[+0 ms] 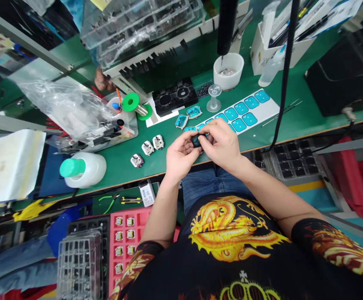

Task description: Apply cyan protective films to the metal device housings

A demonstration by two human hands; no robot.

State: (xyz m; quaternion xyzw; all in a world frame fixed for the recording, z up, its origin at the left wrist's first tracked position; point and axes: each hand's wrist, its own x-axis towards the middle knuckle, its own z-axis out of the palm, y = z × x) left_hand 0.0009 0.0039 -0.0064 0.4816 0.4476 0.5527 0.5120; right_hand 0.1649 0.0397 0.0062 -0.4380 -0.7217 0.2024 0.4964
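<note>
Both hands meet over the green bench near its front edge. My left hand (181,155) has its fingers closed round a small dark watch-like case (195,141). From the right, my right hand (220,141) pinches at the same case, its thumb and fingertips on the upper side; whatever lies under them is hidden. Just beyond the hands is a white sheet of blue adhesive pieces (240,109), partly covered by my right hand. Two white cases with blue faces (194,111) lie behind the hands. Several open white cases (148,147) rest to the left.
A black electric screwdriver (227,29) hangs above a white cup of screws (228,71). Behind the hands are a black fixture (174,96) and a green solder spool (130,102). A white bottle with a green cap (89,170) stands left. A pink tray (137,216) lies below the bench.
</note>
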